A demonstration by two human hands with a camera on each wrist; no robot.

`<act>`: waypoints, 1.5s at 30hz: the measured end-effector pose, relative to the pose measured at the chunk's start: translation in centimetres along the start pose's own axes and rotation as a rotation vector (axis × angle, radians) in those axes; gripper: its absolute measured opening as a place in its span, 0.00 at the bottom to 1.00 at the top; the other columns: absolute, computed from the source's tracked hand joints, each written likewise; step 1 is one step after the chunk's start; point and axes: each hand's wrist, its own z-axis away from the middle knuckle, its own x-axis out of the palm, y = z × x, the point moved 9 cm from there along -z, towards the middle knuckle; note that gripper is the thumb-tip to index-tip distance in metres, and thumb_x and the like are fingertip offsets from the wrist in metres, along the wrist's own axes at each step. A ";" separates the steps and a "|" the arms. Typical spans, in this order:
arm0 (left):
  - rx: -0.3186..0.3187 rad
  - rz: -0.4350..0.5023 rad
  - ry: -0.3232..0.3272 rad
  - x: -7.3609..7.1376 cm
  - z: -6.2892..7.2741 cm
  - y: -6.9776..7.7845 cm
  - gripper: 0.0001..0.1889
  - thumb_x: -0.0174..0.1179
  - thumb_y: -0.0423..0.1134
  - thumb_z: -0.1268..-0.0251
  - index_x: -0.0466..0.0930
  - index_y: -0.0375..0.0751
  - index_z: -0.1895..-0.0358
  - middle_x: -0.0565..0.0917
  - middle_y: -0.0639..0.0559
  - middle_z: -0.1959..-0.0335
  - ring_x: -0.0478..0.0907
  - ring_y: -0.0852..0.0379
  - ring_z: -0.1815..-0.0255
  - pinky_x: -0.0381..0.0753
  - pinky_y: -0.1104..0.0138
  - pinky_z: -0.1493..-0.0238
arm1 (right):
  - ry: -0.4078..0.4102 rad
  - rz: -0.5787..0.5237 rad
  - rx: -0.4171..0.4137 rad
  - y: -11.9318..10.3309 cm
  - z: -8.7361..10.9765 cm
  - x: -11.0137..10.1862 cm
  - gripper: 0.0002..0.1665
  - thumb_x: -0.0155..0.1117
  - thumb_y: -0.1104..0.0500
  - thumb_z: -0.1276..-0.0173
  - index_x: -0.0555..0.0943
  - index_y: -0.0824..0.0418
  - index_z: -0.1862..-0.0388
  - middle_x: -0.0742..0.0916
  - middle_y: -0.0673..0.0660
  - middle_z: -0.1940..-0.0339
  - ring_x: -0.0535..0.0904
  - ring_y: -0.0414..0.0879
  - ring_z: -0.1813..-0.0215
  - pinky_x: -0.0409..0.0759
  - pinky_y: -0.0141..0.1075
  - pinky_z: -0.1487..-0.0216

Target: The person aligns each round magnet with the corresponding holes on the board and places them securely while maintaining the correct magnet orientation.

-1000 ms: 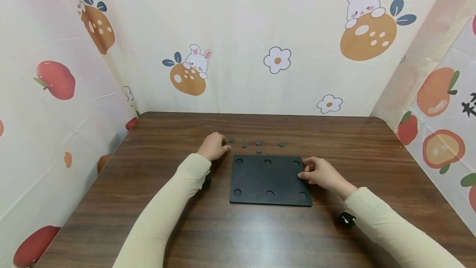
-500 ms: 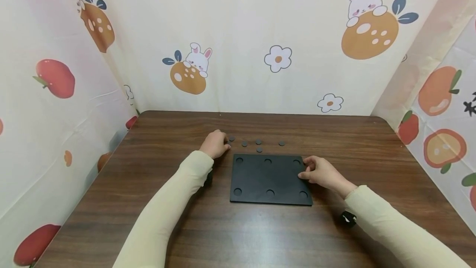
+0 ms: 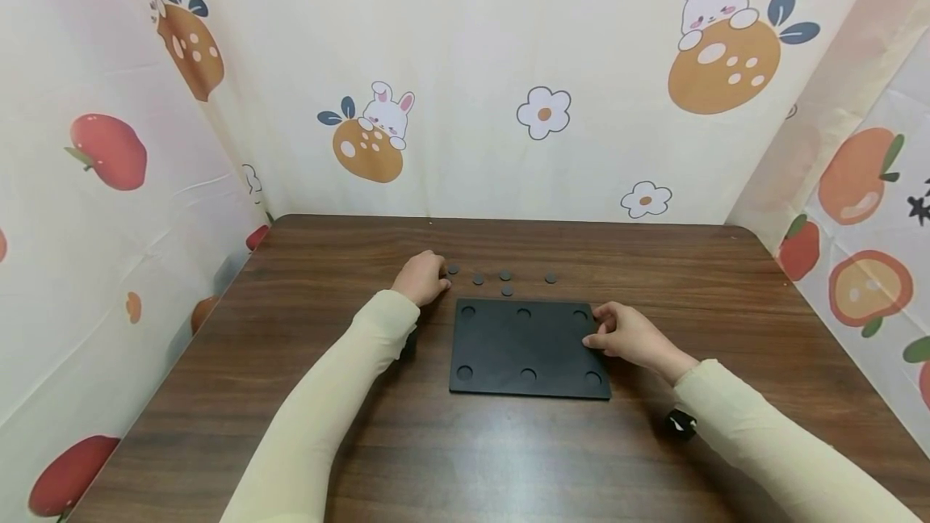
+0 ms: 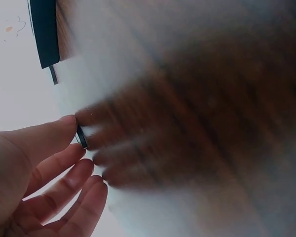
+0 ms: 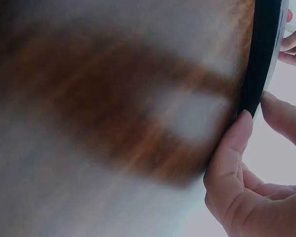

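Note:
A flat black board (image 3: 523, 345) with round recesses along its far and near edges lies on the table. My right hand (image 3: 630, 337) holds its right edge, the thumb and index fingertip at the rim. In the right wrist view the board (image 5: 262, 54) is a dark band ending at those fingertips. Beyond the board's far left corner, my left hand (image 3: 421, 278) pinches a small black disc (image 4: 81, 137) between thumb and index finger, low over the tabletop. Several similar dark discs, such as a disc (image 3: 478, 279) and another disc (image 3: 507, 290), lie between that hand and the board's far side.
The brown wood-grain table (image 3: 465, 458) has rounded far corners. Patterned curtains (image 3: 465, 63) close off its back and both sides. A farther disc (image 3: 550, 278) lies apart, to the right of the others. A dark wrist strap (image 3: 680, 424) shows under the right sleeve.
The left wrist has shifted slightly to the right and away, with its fingers staying by the same disc. The right hand and the board keep their places; the head view has tilted a little.

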 end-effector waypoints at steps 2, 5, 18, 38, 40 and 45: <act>0.002 -0.004 0.001 0.0 0.0 0.0 0.11 0.63 0.39 0.33 0.84 0.37 0.54 0.81 0.42 0.54 0.79 0.48 0.55 0.80 0.58 0.52 | 0.000 0.000 -0.002 0.1 -0.1 0.0 0.36 0.70 0.58 0.36 0.67 0.74 0.35 0.78 0.57 0.66 0.76 0.44 0.67 0.84 0.37 0.60; 0.004 -0.010 -0.001 0.0 0.0 0.0 0.10 0.63 0.39 0.33 0.84 0.37 0.55 0.81 0.43 0.55 0.79 0.48 0.55 0.80 0.59 0.52 | 0.000 -0.001 -0.003 0.2 -0.1 0.0 0.36 0.70 0.58 0.36 0.67 0.74 0.36 0.77 0.57 0.66 0.76 0.44 0.67 0.84 0.37 0.60; 0.022 -0.037 -0.019 0.2 -0.2 0.1 0.08 0.65 0.40 0.35 0.85 0.40 0.69 0.84 0.47 0.65 0.79 0.53 0.65 0.80 0.62 0.60 | -0.002 0.000 0.002 0.4 -0.3 0.1 0.36 0.70 0.58 0.36 0.67 0.74 0.36 0.77 0.57 0.66 0.75 0.45 0.67 0.84 0.37 0.60; 0.029 0.037 -0.032 -0.2 0.9 -0.1 0.11 0.65 0.41 0.35 0.81 0.43 0.76 0.82 0.51 0.74 0.73 0.57 0.76 0.73 0.66 0.70 | -0.019 -0.006 0.015 0.3 -0.1 0.1 0.37 0.70 0.57 0.36 0.66 0.73 0.36 0.76 0.58 0.65 0.76 0.45 0.66 0.84 0.38 0.59; 0.024 0.038 -0.037 -0.1 1.0 -0.2 0.11 0.65 0.42 0.35 0.82 0.43 0.75 0.82 0.51 0.73 0.73 0.57 0.76 0.74 0.66 0.69 | -0.019 -0.003 0.014 0.3 -0.1 0.1 0.36 0.70 0.57 0.36 0.66 0.73 0.36 0.76 0.58 0.65 0.76 0.45 0.66 0.84 0.38 0.59; 0.022 0.041 -0.039 -0.2 1.3 -0.1 0.11 0.66 0.42 0.35 0.83 0.43 0.75 0.82 0.52 0.75 0.73 0.57 0.76 0.73 0.66 0.70 | -0.017 0.004 0.011 0.3 -0.1 0.1 0.36 0.70 0.57 0.36 0.66 0.73 0.36 0.76 0.58 0.65 0.76 0.45 0.66 0.84 0.38 0.59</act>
